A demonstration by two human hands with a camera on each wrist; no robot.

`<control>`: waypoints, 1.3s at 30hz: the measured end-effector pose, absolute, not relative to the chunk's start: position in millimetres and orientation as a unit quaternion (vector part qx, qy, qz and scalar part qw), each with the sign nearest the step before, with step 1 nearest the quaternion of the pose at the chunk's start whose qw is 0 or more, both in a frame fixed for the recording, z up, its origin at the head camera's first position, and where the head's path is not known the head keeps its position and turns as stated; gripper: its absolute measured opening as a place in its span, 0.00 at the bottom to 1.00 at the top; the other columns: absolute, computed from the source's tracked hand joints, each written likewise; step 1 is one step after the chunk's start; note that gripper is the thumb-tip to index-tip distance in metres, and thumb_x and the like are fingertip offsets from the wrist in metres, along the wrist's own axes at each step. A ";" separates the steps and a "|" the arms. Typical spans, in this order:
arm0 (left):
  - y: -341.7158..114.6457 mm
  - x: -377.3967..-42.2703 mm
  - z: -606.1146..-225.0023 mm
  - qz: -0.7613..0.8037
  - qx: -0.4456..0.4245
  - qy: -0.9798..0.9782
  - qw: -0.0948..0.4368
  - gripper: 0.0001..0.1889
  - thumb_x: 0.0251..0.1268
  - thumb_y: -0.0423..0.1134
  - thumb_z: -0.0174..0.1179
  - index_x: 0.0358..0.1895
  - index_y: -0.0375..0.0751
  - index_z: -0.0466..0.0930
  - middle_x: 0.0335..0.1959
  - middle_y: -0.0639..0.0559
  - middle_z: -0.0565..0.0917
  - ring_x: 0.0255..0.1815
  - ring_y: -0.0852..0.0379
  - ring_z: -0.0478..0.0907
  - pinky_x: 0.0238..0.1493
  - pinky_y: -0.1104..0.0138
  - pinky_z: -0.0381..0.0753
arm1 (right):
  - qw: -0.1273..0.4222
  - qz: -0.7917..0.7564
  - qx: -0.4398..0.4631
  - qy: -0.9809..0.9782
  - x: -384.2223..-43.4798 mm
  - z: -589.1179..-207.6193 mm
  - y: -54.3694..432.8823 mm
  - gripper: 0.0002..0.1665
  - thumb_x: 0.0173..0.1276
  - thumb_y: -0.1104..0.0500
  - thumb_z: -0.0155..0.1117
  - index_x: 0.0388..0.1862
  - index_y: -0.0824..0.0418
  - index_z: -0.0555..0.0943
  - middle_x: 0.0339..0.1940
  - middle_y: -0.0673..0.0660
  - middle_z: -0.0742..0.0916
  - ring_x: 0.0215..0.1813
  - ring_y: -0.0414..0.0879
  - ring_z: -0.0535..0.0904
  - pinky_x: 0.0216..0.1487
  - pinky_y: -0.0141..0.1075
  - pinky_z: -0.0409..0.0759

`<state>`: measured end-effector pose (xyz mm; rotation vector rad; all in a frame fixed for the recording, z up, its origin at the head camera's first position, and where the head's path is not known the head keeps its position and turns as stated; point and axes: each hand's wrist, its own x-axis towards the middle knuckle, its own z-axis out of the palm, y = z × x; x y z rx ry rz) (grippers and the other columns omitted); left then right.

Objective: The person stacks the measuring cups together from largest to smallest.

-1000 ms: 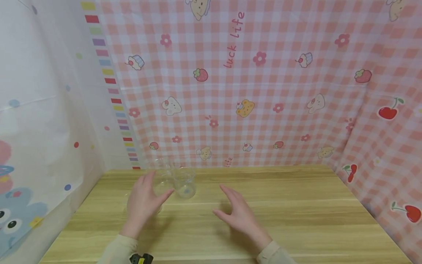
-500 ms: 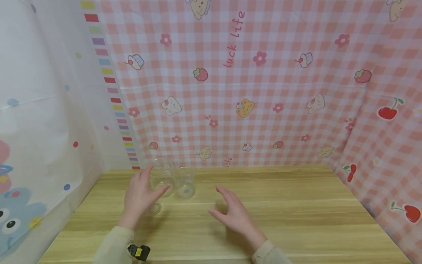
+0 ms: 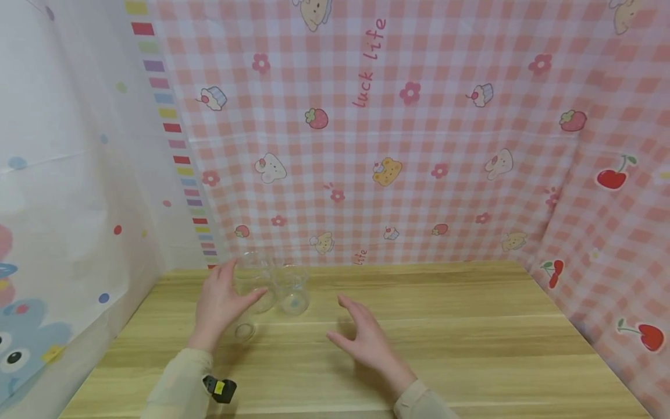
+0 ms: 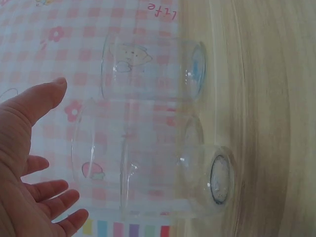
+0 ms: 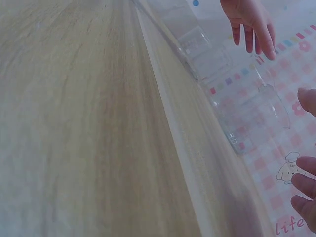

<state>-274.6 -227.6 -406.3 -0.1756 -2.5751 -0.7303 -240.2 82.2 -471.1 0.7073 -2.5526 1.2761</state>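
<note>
Three clear drinking glasses stand upright on the left of the table: a near glass [image 3: 244,331], a taller one behind it [image 3: 256,299], and a glass with a bluish base [image 3: 295,302] to the right. My left hand [image 3: 217,305] hovers over the near glass, thumb and fingers spread apart and holding nothing; it hides part of that glass in the head view. In the left wrist view, the near glass [image 4: 177,182] overlaps the taller one, beyond the fingertips [image 4: 58,191]. To the right of the glasses, my right hand [image 3: 363,337] is held over bare wood, thumb and fingers apart, grasping nothing.
The wooden table [image 3: 471,331] runs back to a pink checked cloth [image 3: 445,134] hung behind it. A white patterned cloth [image 3: 68,192] closes the left side, and more checked cloth the right. A black wrist device [image 3: 222,390] sits at my left sleeve.
Both hands have drifted a little to the left, the left one also slightly away from me. More of the near glass's base shows now. The glasses have stayed where they were.
</note>
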 end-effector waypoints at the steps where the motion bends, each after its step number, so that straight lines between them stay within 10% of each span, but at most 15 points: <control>1: -228.0 -275.8 -406.2 -0.263 -0.063 -0.936 0.226 0.50 0.52 0.57 0.73 0.71 0.29 0.62 0.65 0.25 0.67 0.64 0.29 0.65 0.61 0.36 0.68 | 0.100 0.433 0.239 -0.863 -240.7 -471.8 81.4 0.47 0.64 0.45 0.70 0.75 0.63 0.63 0.70 0.61 0.74 0.71 0.59 0.67 0.70 0.57 0.63; 39: -235.4 -321.4 -400.6 -0.281 -0.067 -0.948 0.133 0.55 0.48 0.58 0.75 0.74 0.30 0.57 0.67 0.24 0.64 0.66 0.26 0.62 0.63 0.35 0.65 | 0.075 0.451 0.236 -0.857 -248.9 -479.2 60.4 0.47 0.65 0.45 0.69 0.75 0.63 0.62 0.69 0.61 0.75 0.71 0.59 0.67 0.70 0.57 0.62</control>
